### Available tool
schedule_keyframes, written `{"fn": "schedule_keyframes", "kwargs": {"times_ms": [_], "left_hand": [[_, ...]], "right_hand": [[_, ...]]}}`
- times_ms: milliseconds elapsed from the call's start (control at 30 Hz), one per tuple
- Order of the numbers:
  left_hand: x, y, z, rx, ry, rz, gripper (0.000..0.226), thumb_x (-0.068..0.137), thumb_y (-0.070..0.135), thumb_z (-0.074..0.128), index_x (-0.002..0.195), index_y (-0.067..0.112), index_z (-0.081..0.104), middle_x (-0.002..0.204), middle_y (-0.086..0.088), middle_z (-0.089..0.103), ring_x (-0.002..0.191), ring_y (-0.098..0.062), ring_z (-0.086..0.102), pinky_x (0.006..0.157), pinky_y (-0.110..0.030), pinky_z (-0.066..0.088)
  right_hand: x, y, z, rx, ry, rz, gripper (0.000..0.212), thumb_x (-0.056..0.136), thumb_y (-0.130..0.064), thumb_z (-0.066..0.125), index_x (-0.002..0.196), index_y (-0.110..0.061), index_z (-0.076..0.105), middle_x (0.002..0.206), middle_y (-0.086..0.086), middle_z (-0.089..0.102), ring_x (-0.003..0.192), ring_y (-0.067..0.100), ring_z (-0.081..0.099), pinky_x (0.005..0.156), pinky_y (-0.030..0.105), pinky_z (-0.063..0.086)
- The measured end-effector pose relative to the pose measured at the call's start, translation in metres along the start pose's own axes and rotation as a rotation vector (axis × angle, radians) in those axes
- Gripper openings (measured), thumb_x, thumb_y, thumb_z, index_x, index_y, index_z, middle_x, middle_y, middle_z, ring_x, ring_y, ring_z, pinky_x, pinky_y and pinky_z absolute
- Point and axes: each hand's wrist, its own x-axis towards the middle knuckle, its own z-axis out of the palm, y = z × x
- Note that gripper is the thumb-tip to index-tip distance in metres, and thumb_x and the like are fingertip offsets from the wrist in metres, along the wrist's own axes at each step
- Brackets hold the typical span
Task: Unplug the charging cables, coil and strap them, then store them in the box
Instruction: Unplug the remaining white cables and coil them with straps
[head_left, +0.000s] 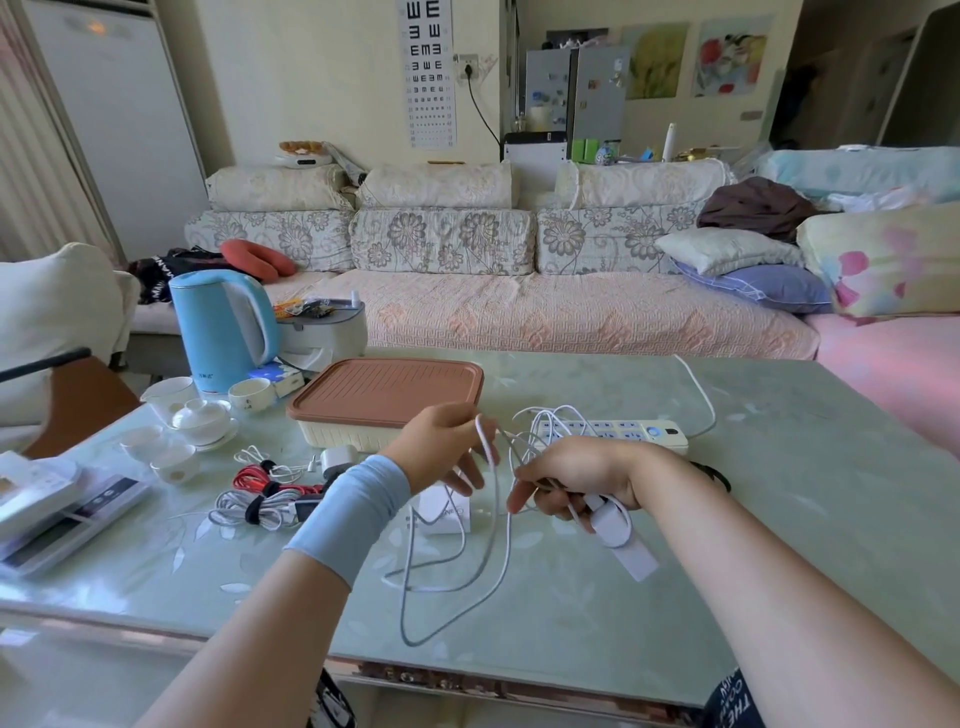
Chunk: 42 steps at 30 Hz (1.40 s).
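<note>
Glass-topped table (779, 493): pale green, leaf pattern, fills the lower half of the frame.
Blue electric kettle (223, 327): upright, left of centre.
Lidded white cup on a saucer (201, 418): just below the kettle, small white cups around it.
Stacked booklets (57, 506): lower left edge.
Floral sofa (467, 244): across the middle.
Red neck pillow (257, 258): at the sofa's left end.
White cushion (727, 249) on lilac cushion (769, 288): at the sofa's right end.
Eye chart (428, 73): on the wall, top centre.
Two paintings (655, 61): upper right.

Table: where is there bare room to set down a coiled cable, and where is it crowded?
Free: the table right of the power strip, and its front left before the strapped cables. Crowded: around teacups, box, white cable.
</note>
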Motion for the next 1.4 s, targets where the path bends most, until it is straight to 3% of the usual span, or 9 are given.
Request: {"fn": "schedule_keyframes", "kwargs": {"times_ms": [133, 200, 333, 500, 800, 1033, 1133, 1300, 1400], "left_hand": [[0.004, -0.003, -0.013, -0.257, 0.026, -0.001, 0.042, 0.083, -0.018, 0.03, 0.094, 0.011, 0.059, 0.093, -0.013, 0.068, 0.071, -0.028, 0.064, 0.065, -0.036, 0.053], [0.003, -0.006, -0.017, -0.31, 0.023, -0.026, 0.023, 0.094, 0.009, 0.04, 0.089, 0.009, 0.062, 0.092, -0.014, 0.067, 0.075, -0.028, 0.063, 0.072, -0.037, 0.052], [0.001, -0.008, -0.013, -0.127, -0.115, -0.122, 0.079, 0.068, 0.078, 0.05, 0.082, 0.003, 0.071, 0.093, -0.015, 0.073, 0.08, -0.024, 0.068, 0.078, -0.034, 0.055], [0.004, -0.005, -0.004, -0.195, -0.245, -0.352, 0.112, 0.058, 0.093, 0.03, 0.11, 0.0, 0.067, 0.102, -0.018, 0.072, 0.085, -0.027, 0.067, 0.079, -0.034, 0.051], [0.008, -0.002, -0.002, -0.252, -0.391, -0.42, 0.062, 0.077, 0.069, 0.046, 0.099, 0.015, 0.067, 0.102, -0.009, 0.069, 0.1, -0.029, 0.065, 0.079, -0.035, 0.046], [0.009, -0.017, 0.006, 0.224, -0.395, -0.231, 0.075, 0.071, 0.007, 0.07, 0.138, 0.024, 0.04, 0.114, -0.005, 0.056, 0.085, -0.013, 0.055, 0.075, -0.028, 0.049], [0.009, -0.022, 0.007, 0.52, -0.301, -0.037, 0.077, 0.08, -0.004, 0.066, 0.141, 0.03, 0.035, 0.129, -0.003, 0.046, 0.108, -0.015, 0.05, 0.087, -0.025, 0.041], [0.015, -0.03, 0.015, 0.378, -0.213, 0.104, 0.016, 0.08, 0.008, 0.072, 0.087, 0.018, 0.062, 0.085, -0.003, 0.065, 0.079, -0.02, 0.058, 0.088, -0.044, 0.05], [0.018, -0.026, 0.007, 0.445, -0.077, 0.122, 0.022, 0.084, 0.021, 0.073, 0.071, 0.02, 0.056, 0.066, 0.003, 0.053, 0.062, -0.016, 0.047, 0.068, -0.037, 0.05]], "right_hand": [[0.0, 0.001, -0.003, 0.049, 0.012, 0.003, 0.04, 0.095, -0.021, 0.038, 0.108, -0.008, 0.074, 0.058, -0.001, 0.035, 0.056, 0.016, 0.032, 0.046, 0.024, 0.028], [0.0, 0.0, -0.004, 0.052, -0.007, -0.006, 0.04, 0.095, -0.024, 0.04, 0.111, -0.008, 0.074, 0.058, -0.002, 0.036, 0.057, 0.016, 0.034, 0.047, 0.024, 0.029], [-0.001, -0.001, -0.003, 0.031, -0.06, -0.05, 0.035, 0.097, -0.029, 0.048, 0.11, -0.011, 0.075, 0.06, -0.003, 0.038, 0.059, 0.016, 0.033, 0.045, 0.023, 0.033], [-0.005, -0.001, 0.002, -0.076, -0.025, -0.135, 0.032, 0.097, -0.032, 0.057, 0.111, -0.009, 0.074, 0.058, -0.005, 0.045, 0.048, 0.01, 0.038, 0.043, 0.021, 0.038], [0.0, 0.0, 0.004, -0.304, 0.083, -0.045, 0.022, 0.089, -0.037, 0.068, 0.096, -0.019, 0.079, 0.065, -0.003, 0.051, 0.055, 0.015, 0.036, 0.05, 0.024, 0.031], [-0.003, -0.001, 0.001, -0.139, 0.024, -0.138, 0.024, 0.093, -0.032, 0.063, 0.09, -0.013, 0.077, 0.059, -0.002, 0.048, 0.052, 0.015, 0.032, 0.044, 0.023, 0.033], [-0.011, -0.001, -0.002, -0.135, -0.065, -0.174, 0.027, 0.095, -0.031, 0.061, 0.105, -0.012, 0.077, 0.06, -0.001, 0.045, 0.053, 0.016, 0.032, 0.043, 0.024, 0.037], [-0.013, 0.0, -0.006, -0.02, -0.083, -0.254, 0.026, 0.098, -0.028, 0.058, 0.1, -0.009, 0.075, 0.058, 0.0, 0.042, 0.046, 0.01, 0.036, 0.039, 0.022, 0.039], [-0.014, 0.002, -0.01, -0.005, -0.055, -0.268, 0.018, 0.094, -0.025, 0.063, 0.092, -0.012, 0.075, 0.062, 0.001, 0.056, 0.05, 0.011, 0.044, 0.04, 0.021, 0.04]]}}
